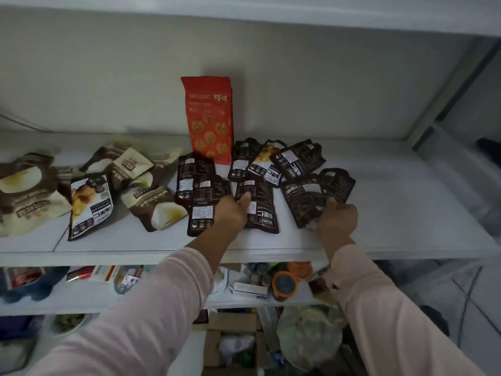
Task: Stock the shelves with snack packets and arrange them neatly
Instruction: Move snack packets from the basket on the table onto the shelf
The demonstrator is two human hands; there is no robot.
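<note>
On the white shelf [379, 213] dark snack packets lie flat in a loose cluster in front of an upright red bag [208, 118] at the back wall. The left hand [230, 211] holds the middle dark packet [260, 213] at its edge, thumb on top. The right hand [337, 221] grips the right dark packet [303, 202] at its near end, fingers curled round it. Pale packets [130, 164] lie scattered further left.

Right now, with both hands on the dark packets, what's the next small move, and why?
Probably the right hand slides its dark packet left, square beside the centre packet the left hand touches: these packets lie askew and overlapping before the upright red bag.
</note>
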